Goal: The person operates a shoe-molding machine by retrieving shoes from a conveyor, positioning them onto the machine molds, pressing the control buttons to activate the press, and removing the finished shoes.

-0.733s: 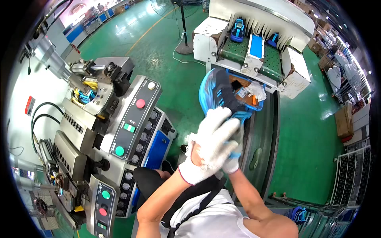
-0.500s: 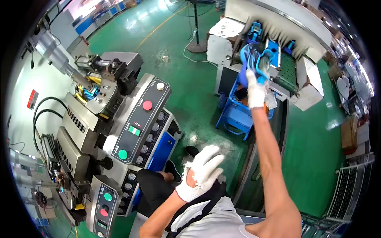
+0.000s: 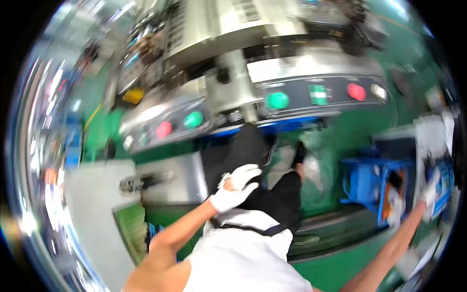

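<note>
My left hand [image 3: 237,189], in a white knit glove, hangs over my lap. Its fingers are apart and it holds nothing. Far out at the right edge, my gloved right hand [image 3: 429,195] reaches to a blue item [image 3: 443,187] at the end of a conveyor-like unit. Motion blur smears its fingers, so whether it grips the item does not show. Below and left of this hand stands a blue cart [image 3: 362,177] with a crumpled white thing [image 3: 395,207] in it.
A metal machine [image 3: 233,80] spans the front, its panels carrying green buttons [image 3: 277,100] and red buttons [image 3: 356,91]. At the left are a pale tabletop [image 3: 97,209] and a metal surface [image 3: 187,180] with a dark tool-like object [image 3: 138,183]. A dark floor rail [image 3: 335,233] runs at the right.
My view has swung left, bringing the machine across the front and the cart to the right. My right hand, earlier holding blue curved pieces, now shows at the right edge. My left hand stays open.
</note>
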{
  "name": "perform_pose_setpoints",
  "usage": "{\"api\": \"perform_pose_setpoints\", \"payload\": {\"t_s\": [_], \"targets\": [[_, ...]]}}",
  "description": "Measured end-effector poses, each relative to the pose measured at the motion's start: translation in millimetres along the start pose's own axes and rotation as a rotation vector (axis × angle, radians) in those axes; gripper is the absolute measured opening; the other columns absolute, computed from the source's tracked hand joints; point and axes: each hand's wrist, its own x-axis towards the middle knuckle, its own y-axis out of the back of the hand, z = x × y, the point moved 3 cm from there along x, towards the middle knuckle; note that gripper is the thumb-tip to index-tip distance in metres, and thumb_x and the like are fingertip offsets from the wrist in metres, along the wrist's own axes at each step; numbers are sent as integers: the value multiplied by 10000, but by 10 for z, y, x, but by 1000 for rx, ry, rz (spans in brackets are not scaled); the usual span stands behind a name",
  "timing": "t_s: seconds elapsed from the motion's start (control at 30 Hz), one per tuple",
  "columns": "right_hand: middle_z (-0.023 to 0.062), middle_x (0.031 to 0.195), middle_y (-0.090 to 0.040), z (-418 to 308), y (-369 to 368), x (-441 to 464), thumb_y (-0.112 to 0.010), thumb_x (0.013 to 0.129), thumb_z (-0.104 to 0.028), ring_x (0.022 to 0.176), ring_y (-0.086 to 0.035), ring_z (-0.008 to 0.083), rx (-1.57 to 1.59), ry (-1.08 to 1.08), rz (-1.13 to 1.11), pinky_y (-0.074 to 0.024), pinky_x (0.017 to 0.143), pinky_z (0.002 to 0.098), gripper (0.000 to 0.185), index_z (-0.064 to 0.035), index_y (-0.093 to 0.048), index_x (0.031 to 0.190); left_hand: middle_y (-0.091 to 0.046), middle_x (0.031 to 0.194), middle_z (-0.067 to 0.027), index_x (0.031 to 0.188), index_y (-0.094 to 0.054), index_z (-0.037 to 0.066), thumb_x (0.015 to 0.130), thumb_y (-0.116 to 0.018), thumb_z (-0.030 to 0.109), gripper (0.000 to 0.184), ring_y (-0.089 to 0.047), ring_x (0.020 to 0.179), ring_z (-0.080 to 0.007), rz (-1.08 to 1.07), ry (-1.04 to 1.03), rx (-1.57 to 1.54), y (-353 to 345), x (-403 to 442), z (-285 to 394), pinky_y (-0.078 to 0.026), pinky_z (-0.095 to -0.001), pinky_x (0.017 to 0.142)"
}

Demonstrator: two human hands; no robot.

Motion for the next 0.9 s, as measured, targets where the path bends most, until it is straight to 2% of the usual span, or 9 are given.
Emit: {"api": "perform_pose_setpoints", "payload": {"t_s": [0.13, 0.2, 0.23, 0.33, 0.4, 0.5, 0.63, 0.77, 0.9], "targets": [[151, 1484, -633, 78, 289, -467, -690, 1022, -138, 1247, -677, 340, -346, 117, 125, -531, 1047, 409, 831, -465, -266, 1658, -618, 1427, -182, 1356, -655, 59, 987, -696, 202, 399, -584, 1338, -366, 165, 39, 49, 326, -601, -560, -466, -452, 1138], [189, 1338, -721, -656, 373, -797, -741, 1004, -406, 1087, -715, 340, 560, -227, 294, -536, 996, 396, 543, -32, -679, 1393, -619, 1403, -198, 1348, -653, 43, 985, -691, 171, 387, -592, 1320, -374, 259, 172, 8, 365, -975, -654, -471, -445, 1131], [175, 1320, -734, -498, 222, -902, -748, 950, -563, 1078, -717, 315, 239, -629, 256, -527, 1015, 393, 723, 114, -732, 1203, -620, 1389, -206, 1342, -653, 36, 984, -686, 152, 378, -596, 1309, -378, 300, 261, -34, 456, -1144, -680, -475, -442, 1124], [148, 1143, -801, -1843, -7, -1948, -677, 979, -613, 980, -763, 311, 897, -793, 37, -602, 823, 392, 785, 104, -683, 1296, -660, 1268, -213, 1273, -669, 5, 977, -679, 125, 320, -648, 1206, -377, 523, 476, -6, 565, -1868, -933, -522, -435, 1037], [205, 1253, -739, -2343, -599, -2398, -660, 1026, -476, 1139, -717, 330, 398, -94, -405, -582, 942, 444, 691, 53, -550, 1458, -701, 1152, -197, 1222, -687, -2, 976, -683, 132, 279, -705, 1090, -332, 691, 745, -118, 595, -2453, -1041, -556, -413, 953], [425, 1553, -401, -3924, -855, -3554, -628, 1063, -267, 1378, -523, 527, 1104, -447, -833, -453, 1191, 528, 630, 111, -421, 1523, -737, 1126, -186, 1191, -719, 26, 981, -673, 223, 291, -703, 1099, -355, 770, 1060, 229, 488, -3858, -1275, -547, -432, 976], [320, 1589, -409, -5386, -353, -4342, -669, 1054, -209, 1357, -569, 374, 999, 51, -1137, -560, 1091, 427, 663, 60, -370, 1581, -726, 1179, -159, 1196, -714, 63, 996, -668, 333, 339, -689, 1104, -378, 1061, 1754, 422, 5, -6199, -1226, -529, -485, 957], [183, 1625, -429, -6015, -205, -4443, -728, 1026, -253, 1362, -563, 271, 804, 468, -1186, -573, 1073, 401, 740, 55, -361, 1590, -687, 1251, -178, 1355, -632, 69, 858, -854, 302, 592, -671, 1133, -385, 1109, 1591, 459, 355, -6894, -985, -514, -512, 972], [184, 1597, -459, -6391, -419, -4279, -722, 1027, -215, 1344, -571, 256, 677, 613, -1278, -570, 1065, 387, 695, 34, -394, 1587, -659, 1329, -186, 1412, -581, 67, 759, -907, 338, 778, -638, 1225, -415, 488, 1612, 515, 594, -6651, -1481, -521, -503, 1026]]}}
